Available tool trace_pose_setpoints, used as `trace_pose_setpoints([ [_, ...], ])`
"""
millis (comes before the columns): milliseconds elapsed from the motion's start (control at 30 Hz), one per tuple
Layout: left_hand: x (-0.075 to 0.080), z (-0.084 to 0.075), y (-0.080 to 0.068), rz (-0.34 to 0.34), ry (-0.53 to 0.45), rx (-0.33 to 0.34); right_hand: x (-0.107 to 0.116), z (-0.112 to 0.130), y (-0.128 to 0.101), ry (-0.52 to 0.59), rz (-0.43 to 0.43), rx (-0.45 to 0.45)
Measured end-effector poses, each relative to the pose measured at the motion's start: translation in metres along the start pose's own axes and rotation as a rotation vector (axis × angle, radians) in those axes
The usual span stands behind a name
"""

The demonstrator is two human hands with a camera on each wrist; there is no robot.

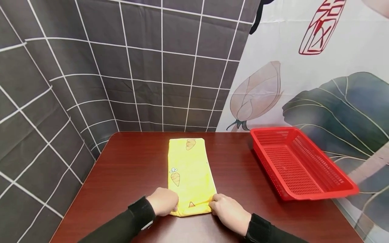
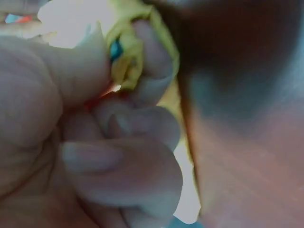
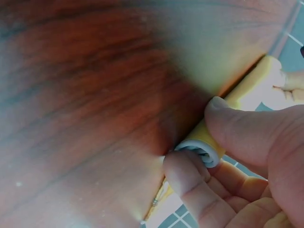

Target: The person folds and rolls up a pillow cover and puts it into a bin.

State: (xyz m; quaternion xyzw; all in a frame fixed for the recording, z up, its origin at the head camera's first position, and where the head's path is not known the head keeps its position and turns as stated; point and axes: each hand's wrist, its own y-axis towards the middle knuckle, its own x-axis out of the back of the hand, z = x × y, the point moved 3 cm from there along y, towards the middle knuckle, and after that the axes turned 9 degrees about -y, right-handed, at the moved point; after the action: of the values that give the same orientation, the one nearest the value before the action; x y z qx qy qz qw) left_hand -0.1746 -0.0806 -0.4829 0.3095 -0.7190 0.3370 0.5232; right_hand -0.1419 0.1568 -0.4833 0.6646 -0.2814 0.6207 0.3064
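Note:
A long folded yellow cloth (image 1: 191, 165) with a carrot print lies lengthwise on the table in the head view. Its near end is turned up into a small roll. At the near left corner my left hand (image 1: 163, 201) grips the rolled end; the left wrist view shows the thumb and curled fingers around the coiled yellow fabric (image 2: 129, 57). My right hand (image 1: 230, 213) pinches the near right corner. In the right wrist view, the roll's pale, coiled end (image 3: 199, 148) shows between thumb and fingers.
A red plastic basket (image 1: 322, 195) with perforated sides stands at the table's right side. The dark red-brown table (image 1: 127, 162) runs back to a grey gridded cloth wall (image 1: 146, 67). A white hanging with plant drawings (image 1: 273, 40) covers the right side.

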Motion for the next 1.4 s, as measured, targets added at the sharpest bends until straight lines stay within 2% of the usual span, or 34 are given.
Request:
trace_pose_setpoints([
  [67,0.006,-0.004,0.005,0.034,0.061,0.069,0.0,0.0,0.001,0.0,0.008,0.0],
  [200,0.008,-0.004,0.009,-0.025,0.125,0.153,0.0,0.0,0.001,0.003,0.002,0.007],
  [267,0.008,-0.005,0.008,-0.071,0.145,0.132,0.0,0.0,0.0,0.007,-0.009,0.012],
  [333,0.007,-0.008,0.005,-0.119,0.155,0.076,0.002,0.0,-0.001,0.003,-0.025,0.017],
  [400,0.007,-0.011,0.002,-0.159,0.14,0.025,0.003,0.0,-0.002,-0.029,-0.051,0.022],
  [467,0.006,-0.012,-0.002,-0.197,0.126,0.001,0.002,0.001,-0.003,-0.083,-0.077,0.025],
  [600,0.006,-0.011,-0.006,-0.228,0.08,0.031,0.003,0.003,-0.007,-0.239,-0.118,0.048],
  [700,0.006,-0.009,-0.007,-0.24,0.044,0.056,0.006,0.006,-0.012,-0.267,-0.115,0.063],
  [767,0.006,-0.007,-0.009,-0.243,0.01,0.076,0.006,0.005,-0.012,-0.208,-0.103,0.055],
  [867,0.004,-0.004,-0.01,-0.242,-0.043,0.108,0.007,-0.001,-0.01,-0.059,-0.057,0.004],
  [1133,0.0,0.004,-0.008,-0.185,-0.194,0.177,0.008,-0.022,-0.002,0.262,0.101,-0.147],
  [1267,0.0,0.007,-0.009,-0.171,-0.227,0.197,0.006,-0.033,0.002,0.453,0.169,-0.216],
  [1400,0.002,0.006,-0.01,-0.17,-0.233,0.208,0.005,-0.044,0.006,0.548,0.22,-0.273],
])
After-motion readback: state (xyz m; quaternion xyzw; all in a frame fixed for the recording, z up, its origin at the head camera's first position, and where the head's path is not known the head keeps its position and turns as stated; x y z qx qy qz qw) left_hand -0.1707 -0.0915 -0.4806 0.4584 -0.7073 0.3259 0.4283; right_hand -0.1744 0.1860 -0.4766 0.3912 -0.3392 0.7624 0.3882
